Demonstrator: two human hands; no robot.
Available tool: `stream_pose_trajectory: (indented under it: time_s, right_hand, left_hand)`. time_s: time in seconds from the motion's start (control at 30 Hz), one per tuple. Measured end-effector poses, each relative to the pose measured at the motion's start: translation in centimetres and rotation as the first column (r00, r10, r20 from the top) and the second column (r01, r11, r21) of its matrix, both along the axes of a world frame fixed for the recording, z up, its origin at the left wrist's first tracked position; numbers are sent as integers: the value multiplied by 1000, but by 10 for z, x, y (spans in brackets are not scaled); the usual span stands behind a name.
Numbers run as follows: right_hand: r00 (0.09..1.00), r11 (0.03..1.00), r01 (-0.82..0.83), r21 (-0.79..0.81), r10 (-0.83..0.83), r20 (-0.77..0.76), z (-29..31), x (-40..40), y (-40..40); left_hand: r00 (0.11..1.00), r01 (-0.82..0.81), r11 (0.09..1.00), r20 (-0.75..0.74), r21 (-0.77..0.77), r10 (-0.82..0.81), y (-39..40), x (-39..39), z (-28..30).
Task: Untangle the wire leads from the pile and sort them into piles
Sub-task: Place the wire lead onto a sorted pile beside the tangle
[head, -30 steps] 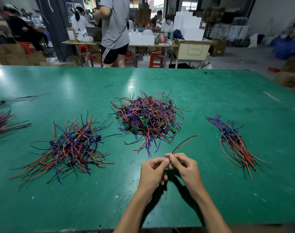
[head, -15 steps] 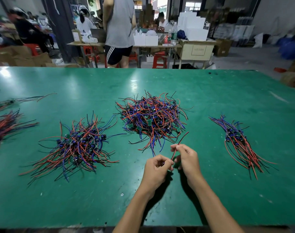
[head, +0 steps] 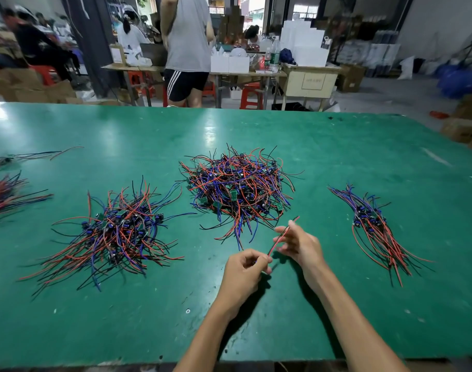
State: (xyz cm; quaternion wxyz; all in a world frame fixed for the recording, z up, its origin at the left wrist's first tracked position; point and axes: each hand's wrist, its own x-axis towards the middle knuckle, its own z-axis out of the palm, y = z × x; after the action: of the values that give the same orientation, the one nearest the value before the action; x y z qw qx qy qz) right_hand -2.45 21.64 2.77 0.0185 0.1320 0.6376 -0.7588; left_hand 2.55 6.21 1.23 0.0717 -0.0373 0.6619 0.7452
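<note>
Bare green desk (head: 122, 331) runs along the near edge and the far edge. Across the middle, three wire piles block passage: left pile (head: 116, 232), tangled pile (head: 237, 189), right pile (head: 374, 226).

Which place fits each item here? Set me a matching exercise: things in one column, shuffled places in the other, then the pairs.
Things:
1. tangled pile
2. neat bundle
3. spread pile
4. red-and-black lead

Places:
A. held between the left hand and right hand
B. table centre, beyond the hands
C. left of the hands
D. right of the hands

Pairs: 1-B, 2-D, 3-C, 4-A
</note>
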Motion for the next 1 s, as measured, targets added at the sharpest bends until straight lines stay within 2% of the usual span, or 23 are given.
stream_pose_trajectory:
  time_s: [0.07, 0.13, 0.2, 0.33, 0.4, 0.47, 0.53, 0.6, 0.8, 1.0]
  right_hand:
    - [975, 974, -166, 152, 185, -122, -6, 15, -1]
    - [942, 946, -192, 262, 252, -220, -12, 25, -1]
    - [955, 963, -80, 259, 148, -257, -15, 27, -2]
    - [979, 990, 137, 35, -130, -158, -11, 21, 0]
    - [972, 983, 184, -20, -185, -148, -9, 18, 0]
    - [962, 973, 226, -45, -230, -147, -9, 18, -3]
    - [946, 953, 283, -106, -296, -135, -10, 18, -4]
    - [931, 932, 315, -180, -340, -129, -10, 18, -4]
    - [913, 907, 343, -245, -383, -141, -9, 19, -6]
    - [931, 928, 303, -215, -337, -143, -12, 21, -4]
  left_hand:
    - [1000, 8, 997, 27, 77, -10, -1, -1, 0]
    - [999, 46, 995, 4, 93, -47, -3, 0, 2]
    - [995, 101, 990, -22, 97, -100, -6, 1, 4]
    - [983, 180, 972, 17, 148, -184, -11, -1, 5]
    - [968, 248, 968, 22, 43, -249, -17, -5, 10]
    - [961, 275, 951, 27, -142, -274, -28, -11, 15]
    - [971, 222, 919, -10, -326, -238, -41, -18, 17]
    - [981, 129, 903, -78, -409, -176, -53, -22, 16]
    - [992, -44, 971, -126, -233, 15, -61, -21, 8]
    - [984, -141, 983, -127, -118, 126, -63, -20, 4]
